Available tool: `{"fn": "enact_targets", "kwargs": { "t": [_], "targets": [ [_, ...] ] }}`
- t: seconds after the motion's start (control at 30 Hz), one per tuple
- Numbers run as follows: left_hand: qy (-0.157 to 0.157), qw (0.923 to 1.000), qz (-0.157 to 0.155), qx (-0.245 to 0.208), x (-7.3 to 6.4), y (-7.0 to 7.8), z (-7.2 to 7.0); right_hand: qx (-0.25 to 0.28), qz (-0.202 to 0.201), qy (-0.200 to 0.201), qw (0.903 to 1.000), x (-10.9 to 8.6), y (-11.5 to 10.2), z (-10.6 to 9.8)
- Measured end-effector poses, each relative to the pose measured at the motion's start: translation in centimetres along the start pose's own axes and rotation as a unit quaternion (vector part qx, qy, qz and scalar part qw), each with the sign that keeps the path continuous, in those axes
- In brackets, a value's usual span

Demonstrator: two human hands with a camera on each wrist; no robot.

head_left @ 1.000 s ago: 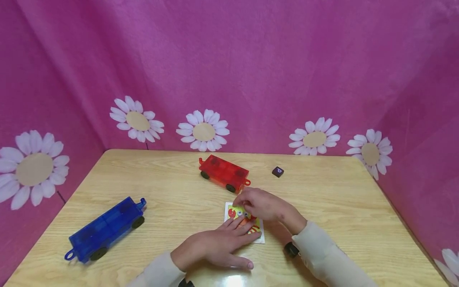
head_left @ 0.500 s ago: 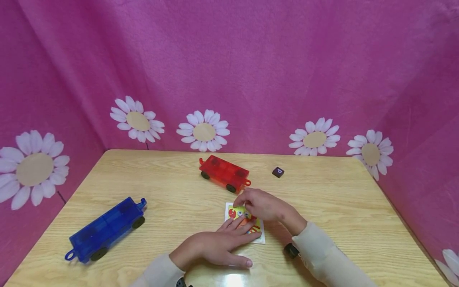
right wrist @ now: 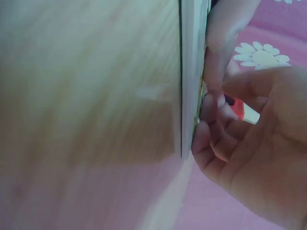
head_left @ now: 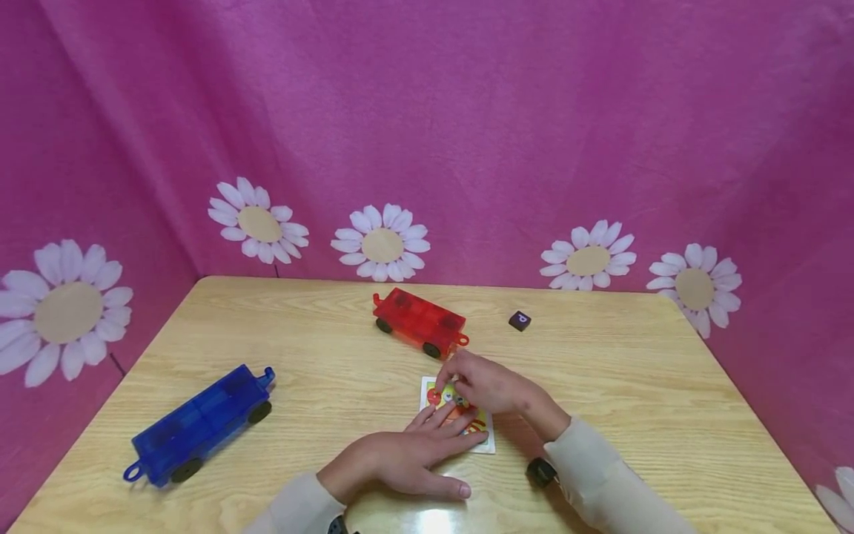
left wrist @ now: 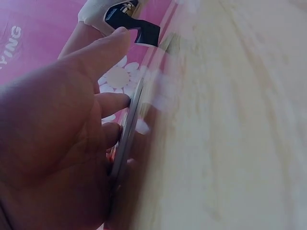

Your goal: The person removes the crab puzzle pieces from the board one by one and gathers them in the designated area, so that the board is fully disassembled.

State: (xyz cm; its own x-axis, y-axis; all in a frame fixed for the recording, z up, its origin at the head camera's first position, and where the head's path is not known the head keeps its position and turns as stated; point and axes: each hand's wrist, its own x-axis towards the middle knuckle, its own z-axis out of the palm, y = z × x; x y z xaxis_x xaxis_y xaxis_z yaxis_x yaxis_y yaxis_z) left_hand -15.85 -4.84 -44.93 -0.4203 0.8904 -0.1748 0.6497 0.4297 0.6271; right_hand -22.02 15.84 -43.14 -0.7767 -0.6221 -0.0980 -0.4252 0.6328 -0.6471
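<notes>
A small white-bordered card (head_left: pixel 488 447) with a yellow picture of a red crab lies on the table in the head view. Across its lower part my left hand (head_left: pixel 414 452) rests with straight fingers, thumb held out to the side. My right hand (head_left: pixel 490 382) reaches over the card's upper right, fingers bent and their tips on the picture. In the right wrist view, the fingertips of the right hand (right wrist: pixel 268 129) meet the card's edge-on surface (right wrist: pixel 192 81). Whether they pinch a part of it is hidden. The left wrist view shows the left hand (left wrist: pixel 53 139) beside the card.
Just beyond the right hand stands a red toy trailer (head_left: pixel 420 319) with black wheels. A blue toy trailer (head_left: pixel 200 423) is at the left. Behind, right of the red one, lies a black tile (head_left: pixel 520 320) with a white letter. Pink flowered cloth (head_left: pixel 467 148) encloses the table.
The right fingers shift slightly on the picture; both hands otherwise stay in place. The whole head view moves a little.
</notes>
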Motion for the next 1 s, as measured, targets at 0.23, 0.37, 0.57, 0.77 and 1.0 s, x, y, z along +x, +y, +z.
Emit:
{"fn": "enact_targets", "kwargs": {
  "t": [0.23, 0.37, 0.57, 0.77, 1.0],
  "targets": [
    [-0.005, 0.9999, -0.007, -0.008, 0.14, -0.22, 0.14, -0.006, 0.005, 0.002, 1.0, 0.0, -0.48, 0.17],
    [-0.004, 1.0, -0.004, -0.005, 0.13, -0.17, 0.17, -0.006, 0.017, 0.009, 0.9998, -0.03, -0.54, 0.09],
    [-0.005, 0.9999, -0.008, -0.003, 0.13, -0.13, 0.09, -0.002, 0.021, 0.02, 0.9996, 0.04, -0.54, 0.01],
    [-0.001, 1.0, -0.002, 0.002, 0.24, -0.11, 0.3, -0.01, 0.014, 0.026, 0.9995, -0.02, -0.68, -0.05],
    [0.003, 1.0, 0.004, 0.008, 0.15, -0.2, 0.35, -0.001, 0.002, 0.02, 0.9998, 0.16, -0.55, -0.12]
  ]
}}
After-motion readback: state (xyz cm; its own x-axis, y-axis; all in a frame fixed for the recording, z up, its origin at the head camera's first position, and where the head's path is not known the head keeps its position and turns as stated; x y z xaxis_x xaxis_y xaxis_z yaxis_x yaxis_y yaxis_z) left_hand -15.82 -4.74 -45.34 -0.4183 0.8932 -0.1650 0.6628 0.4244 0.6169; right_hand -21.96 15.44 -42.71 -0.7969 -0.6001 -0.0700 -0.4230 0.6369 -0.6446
